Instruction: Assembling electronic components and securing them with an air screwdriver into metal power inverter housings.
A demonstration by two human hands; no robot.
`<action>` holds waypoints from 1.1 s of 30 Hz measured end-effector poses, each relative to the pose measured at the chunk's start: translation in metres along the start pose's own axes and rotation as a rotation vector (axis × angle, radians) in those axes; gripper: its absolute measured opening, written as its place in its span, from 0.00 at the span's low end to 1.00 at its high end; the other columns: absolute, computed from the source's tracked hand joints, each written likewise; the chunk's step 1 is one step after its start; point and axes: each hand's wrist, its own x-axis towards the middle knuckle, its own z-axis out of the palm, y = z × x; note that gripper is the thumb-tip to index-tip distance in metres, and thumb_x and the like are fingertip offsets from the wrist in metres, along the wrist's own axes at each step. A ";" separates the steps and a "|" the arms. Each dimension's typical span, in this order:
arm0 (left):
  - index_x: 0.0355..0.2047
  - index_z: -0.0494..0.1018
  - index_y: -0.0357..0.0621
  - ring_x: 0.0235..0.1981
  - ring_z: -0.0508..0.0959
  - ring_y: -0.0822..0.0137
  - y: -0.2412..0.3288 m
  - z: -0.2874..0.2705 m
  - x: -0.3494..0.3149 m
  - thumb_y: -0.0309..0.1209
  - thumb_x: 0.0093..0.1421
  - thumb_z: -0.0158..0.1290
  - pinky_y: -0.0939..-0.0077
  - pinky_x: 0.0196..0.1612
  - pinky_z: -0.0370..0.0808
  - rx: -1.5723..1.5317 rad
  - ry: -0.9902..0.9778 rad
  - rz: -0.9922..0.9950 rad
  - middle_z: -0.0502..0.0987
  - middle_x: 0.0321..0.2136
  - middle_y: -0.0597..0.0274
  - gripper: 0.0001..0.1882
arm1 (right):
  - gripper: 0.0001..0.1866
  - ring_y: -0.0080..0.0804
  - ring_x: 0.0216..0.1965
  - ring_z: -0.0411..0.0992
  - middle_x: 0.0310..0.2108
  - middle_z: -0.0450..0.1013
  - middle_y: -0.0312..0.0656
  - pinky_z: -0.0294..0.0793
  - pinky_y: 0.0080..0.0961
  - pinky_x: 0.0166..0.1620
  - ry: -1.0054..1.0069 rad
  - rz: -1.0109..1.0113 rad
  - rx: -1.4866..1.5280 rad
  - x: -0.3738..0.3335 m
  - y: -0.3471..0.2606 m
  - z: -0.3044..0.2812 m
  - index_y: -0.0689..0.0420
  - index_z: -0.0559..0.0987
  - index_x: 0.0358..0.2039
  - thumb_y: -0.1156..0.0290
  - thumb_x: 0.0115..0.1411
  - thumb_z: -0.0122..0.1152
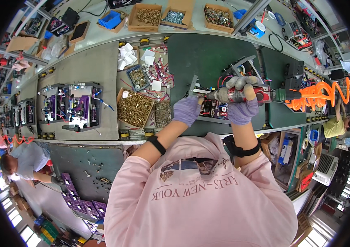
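Note:
My right hand (242,103), in a purple glove with grey fingertips, grips a red and grey air screwdriver (234,95) that lies level and points left. An orange coiled air hose (317,96) runs from its back end to the right. My left hand (187,110), gloved in purple, has its fingers pinched together by the tool's tip; what they hold is too small to make out. Below both hands is an electronic assembly (221,110) with a metal frame, circuit boards and red wires, partly hidden by the tool and hands. It sits on a green work board (191,51).
On my left are a box of brass screws (134,108), a blue tray of small fasteners (138,78) and loose white connectors (160,70). Purple-board assemblies (80,105) stand further left. Boxes of hardware (145,16) line the far shelf. A co-worker (28,162) bends at lower left.

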 end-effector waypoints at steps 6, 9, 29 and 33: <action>0.35 0.68 0.37 0.23 0.77 0.60 0.012 0.036 0.017 0.34 0.56 0.43 0.64 0.21 0.71 0.346 -0.120 0.086 0.74 0.21 0.55 0.13 | 0.10 0.34 0.26 0.70 0.23 0.71 0.42 0.72 0.33 0.33 0.053 -0.082 -0.146 0.022 0.038 0.000 0.57 0.73 0.33 0.78 0.48 0.61; 0.37 0.68 0.35 0.23 0.77 0.59 0.008 0.040 0.020 0.33 0.56 0.42 0.64 0.22 0.72 0.297 -0.090 0.108 0.74 0.22 0.55 0.14 | 0.13 0.35 0.27 0.72 0.24 0.72 0.42 0.73 0.32 0.33 0.071 -0.052 -0.195 0.021 0.054 -0.003 0.58 0.72 0.34 0.79 0.47 0.62; 0.32 0.72 0.41 0.27 0.78 0.57 0.007 0.036 0.023 0.31 0.53 0.44 0.64 0.29 0.73 0.131 -0.208 0.045 0.76 0.24 0.54 0.10 | 0.15 0.25 0.31 0.71 0.28 0.71 0.42 0.73 0.24 0.35 -0.167 0.211 -0.425 0.006 0.087 -0.003 0.57 0.68 0.35 0.81 0.47 0.61; 0.31 0.73 0.42 0.29 0.77 0.57 0.001 0.039 0.025 0.32 0.52 0.46 0.64 0.30 0.73 0.067 -0.221 -0.008 0.76 0.27 0.54 0.10 | 0.15 0.25 0.30 0.72 0.29 0.71 0.40 0.73 0.23 0.36 -0.085 0.265 -0.438 0.002 0.097 0.000 0.58 0.68 0.35 0.83 0.47 0.60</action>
